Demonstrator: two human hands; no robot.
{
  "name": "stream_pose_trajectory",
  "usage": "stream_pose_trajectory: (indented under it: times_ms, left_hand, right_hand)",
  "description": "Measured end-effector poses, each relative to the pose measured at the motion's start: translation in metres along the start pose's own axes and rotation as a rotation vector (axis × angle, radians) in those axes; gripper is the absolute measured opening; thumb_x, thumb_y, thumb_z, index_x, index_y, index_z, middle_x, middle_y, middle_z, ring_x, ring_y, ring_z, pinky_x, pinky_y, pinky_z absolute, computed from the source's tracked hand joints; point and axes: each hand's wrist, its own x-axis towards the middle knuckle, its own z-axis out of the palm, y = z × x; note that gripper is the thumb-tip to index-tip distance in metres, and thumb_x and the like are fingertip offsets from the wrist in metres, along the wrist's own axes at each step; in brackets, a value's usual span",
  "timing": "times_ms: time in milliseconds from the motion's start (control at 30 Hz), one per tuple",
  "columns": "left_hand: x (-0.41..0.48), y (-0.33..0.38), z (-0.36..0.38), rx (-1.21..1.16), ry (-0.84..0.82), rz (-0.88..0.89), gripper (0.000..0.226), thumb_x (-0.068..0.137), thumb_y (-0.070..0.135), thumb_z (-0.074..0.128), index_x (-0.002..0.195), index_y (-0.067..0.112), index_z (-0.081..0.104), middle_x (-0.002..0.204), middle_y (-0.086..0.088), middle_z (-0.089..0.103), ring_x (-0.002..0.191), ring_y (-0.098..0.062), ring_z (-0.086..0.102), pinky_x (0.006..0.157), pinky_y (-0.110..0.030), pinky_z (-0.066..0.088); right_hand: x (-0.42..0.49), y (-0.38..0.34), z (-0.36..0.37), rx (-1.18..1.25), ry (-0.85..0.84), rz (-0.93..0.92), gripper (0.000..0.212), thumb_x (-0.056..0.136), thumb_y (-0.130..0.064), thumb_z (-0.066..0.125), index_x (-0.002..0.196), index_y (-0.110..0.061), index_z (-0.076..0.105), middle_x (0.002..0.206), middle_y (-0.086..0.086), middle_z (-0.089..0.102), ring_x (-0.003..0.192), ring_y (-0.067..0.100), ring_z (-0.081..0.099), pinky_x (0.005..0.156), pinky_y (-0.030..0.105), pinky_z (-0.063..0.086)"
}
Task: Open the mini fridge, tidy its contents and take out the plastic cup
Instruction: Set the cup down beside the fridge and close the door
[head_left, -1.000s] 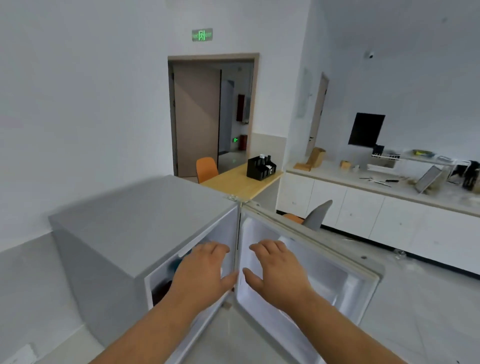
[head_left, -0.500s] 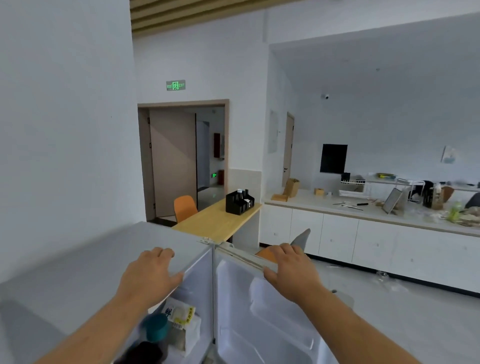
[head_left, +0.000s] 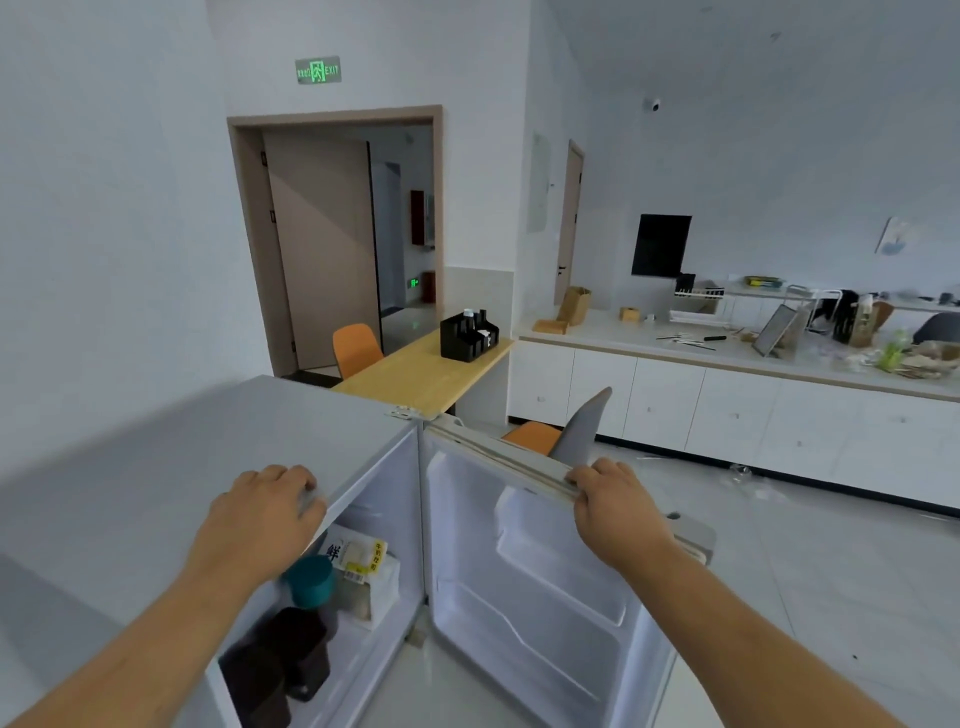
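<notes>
- The left hand (head_left: 258, 522) curls its fingers (head_left: 283, 475) over the front top edge of the mini fridge (head_left: 171, 467), thumb beneath.
- The right hand (head_left: 618, 512) grasps the top rim of the open fridge door (head_left: 524, 603).
- Inside the fridge, a teal cup (head_left: 310, 581) stands just beside a white carton (head_left: 366, 569), above dark containers (head_left: 293, 660).

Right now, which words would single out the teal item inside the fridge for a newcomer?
Look into the open mini fridge, just under the left hand on its top edge. The teal item stands beside a white printed pack, behind dark brown containers; it alone is teal.
</notes>
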Motion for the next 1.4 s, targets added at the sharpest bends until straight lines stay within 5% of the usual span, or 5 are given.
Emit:
stream_pose_trajectory:
  times_ms: [167,367,867,1133,1400]
  left_hand:
    - [0.0,-0.002,0.001,-0.014,-0.004,-0.006,0.03,0.099,0.043,0.048,0.116,0.025,0.065,0.113,-0.001,0.07,0.096,-0.022,0.058,0.077,-0.043,0.055]
    - [-0.002,-0.002,0.001,-0.041,-0.018,-0.015,0.03,0.098,0.042,0.046,0.115,0.024,0.064,0.114,-0.001,0.069,0.098,-0.023,0.056,0.079,-0.043,0.054]
    - [-0.003,-0.009,-0.009,-0.234,-0.105,-0.029,0.037,0.086,0.048,0.052,0.115,0.031,0.069,0.12,0.006,0.068,0.106,-0.02,0.055,0.089,-0.041,0.05]
    - [0.0,-0.013,-0.004,-0.267,-0.094,-0.031,0.039,0.082,0.052,0.055,0.114,0.034,0.07,0.122,0.009,0.068,0.111,-0.02,0.054,0.094,-0.042,0.047]
    - [0.001,-0.013,-0.005,-0.296,-0.078,-0.032,0.038,0.083,0.051,0.056,0.114,0.034,0.071,0.122,0.011,0.069,0.113,-0.019,0.055,0.097,-0.04,0.045]
  right_hand:
    - [-0.019,-0.032,-0.008,-0.025,-0.079,-0.017,0.036,0.097,-0.016,0.043,0.125,-0.022,0.064,0.11,0.002,0.058,0.107,0.02,0.049,0.084,0.031,0.047]
    - [-0.048,-0.084,-0.022,0.068,-0.118,-0.129,0.03,0.091,-0.034,0.043,0.092,-0.022,0.07,0.083,-0.002,0.059,0.087,0.017,0.052,0.072,0.039,0.053]
    - [-0.05,-0.174,0.022,0.237,-0.091,-0.406,0.052,0.097,-0.059,0.028,0.114,-0.031,0.068,0.094,-0.016,0.06,0.089,0.004,0.054,0.071,0.015,0.039]
    - [-0.041,-0.213,0.041,0.26,-0.071,-0.466,0.038,0.106,-0.041,0.038,0.131,-0.026,0.063,0.099,-0.012,0.057,0.099,0.008,0.049,0.086,0.022,0.04]
    - [-0.028,-0.238,0.051,0.25,-0.11,-0.477,0.028,0.103,-0.028,0.04,0.117,-0.022,0.064,0.092,-0.007,0.053,0.093,0.011,0.047,0.079,0.025,0.042]
